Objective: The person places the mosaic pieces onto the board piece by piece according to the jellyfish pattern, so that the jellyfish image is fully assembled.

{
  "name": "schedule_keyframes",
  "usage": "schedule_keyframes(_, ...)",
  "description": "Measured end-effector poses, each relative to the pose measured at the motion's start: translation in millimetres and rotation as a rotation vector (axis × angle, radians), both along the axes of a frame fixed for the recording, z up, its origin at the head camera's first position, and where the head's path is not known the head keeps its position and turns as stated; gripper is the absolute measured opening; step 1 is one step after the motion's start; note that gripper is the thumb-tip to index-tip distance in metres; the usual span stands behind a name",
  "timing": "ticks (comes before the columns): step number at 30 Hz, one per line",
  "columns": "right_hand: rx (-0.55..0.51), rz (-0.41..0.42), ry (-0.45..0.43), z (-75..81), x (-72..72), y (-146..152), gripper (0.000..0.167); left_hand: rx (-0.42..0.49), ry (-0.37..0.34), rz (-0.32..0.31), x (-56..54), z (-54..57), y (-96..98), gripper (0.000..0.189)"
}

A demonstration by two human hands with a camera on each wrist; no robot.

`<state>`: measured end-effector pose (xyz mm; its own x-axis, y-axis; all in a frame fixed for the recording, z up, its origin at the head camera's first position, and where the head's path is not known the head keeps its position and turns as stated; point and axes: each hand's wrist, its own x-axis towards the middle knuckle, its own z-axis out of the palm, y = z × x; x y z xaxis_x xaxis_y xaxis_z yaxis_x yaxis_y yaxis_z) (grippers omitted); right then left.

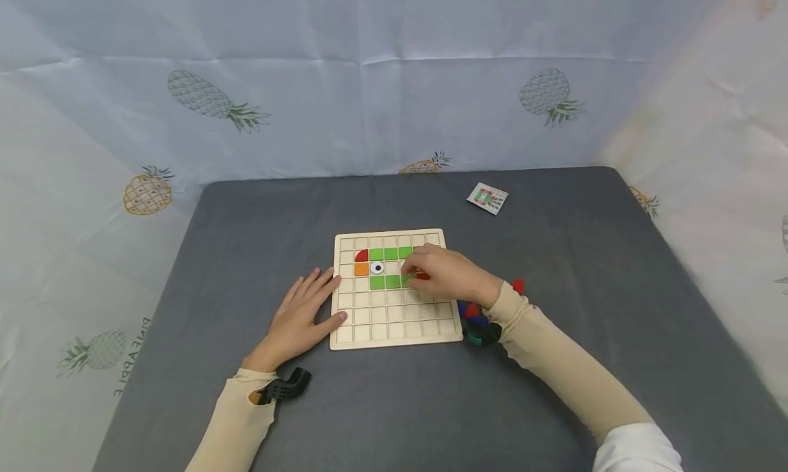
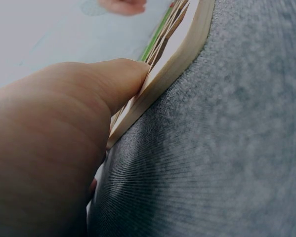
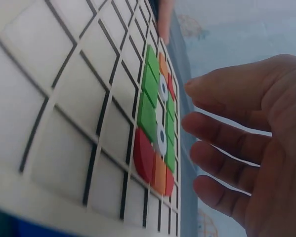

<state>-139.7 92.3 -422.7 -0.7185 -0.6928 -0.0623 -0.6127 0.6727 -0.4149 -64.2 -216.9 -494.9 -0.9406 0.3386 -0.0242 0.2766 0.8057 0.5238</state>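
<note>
A pale wooden grid board (image 1: 394,315) lies on the table. My left hand (image 1: 298,321) rests at its left edge with fingers spread, the thumb (image 2: 120,76) touching the rim. Above the board's right part is my right hand (image 1: 452,272), fingers loosely bent and nothing visible between them. Coloured pieces sit in the grid: green squares (image 1: 391,254), a red rounded piece (image 1: 362,255), an orange square (image 1: 361,269) and a round eye piece (image 1: 377,267). In the right wrist view a second eye piece (image 3: 161,140), another orange piece (image 3: 159,175) and a red rounded piece (image 3: 144,157) show too.
Loose red, blue and green pieces (image 1: 472,312) lie right of the board, partly hidden by the right wrist. A small printed pattern card (image 1: 488,198) is near the far edge of the grey table (image 1: 258,232). Pineapple-print cloth (image 1: 369,102) hangs behind and at both sides.
</note>
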Motion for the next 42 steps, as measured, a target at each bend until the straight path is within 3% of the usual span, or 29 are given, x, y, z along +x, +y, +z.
schedule_keyframes(4,-0.02,-0.06,-0.07,2.9,2.8,18,0.017,-0.005,0.0,0.001,-0.4,-0.3,-0.6,0.076)
schedule_keyframes(13,-0.002,-0.136,-0.098,4.0,8.6,60,0.016,-0.003,-0.002,0.001,0.8,1.5,-0.7,0.076)
schedule_keyframes(21,0.051,-0.088,-0.159,-0.1,11.5,88,0.021,-0.004,-0.003,0.006,1.4,1.7,-1.7,0.077)
schedule_keyframes(28,0.098,-0.036,-0.192,-4.9,14.3,94,0.021,-0.003,0.001,0.003,1.9,1.2,-2.5,0.077)
schedule_keyframes(36,0.114,-0.134,-0.172,-13.6,12.9,87,0.012,-0.007,-0.001,0.0,1.5,1.4,-1.9,0.076)
schedule_keyframes(42,0.103,-0.145,-0.204,-14.1,9.2,89,0.02,-0.006,-0.004,0.0,1.1,1.0,-0.7,0.076)
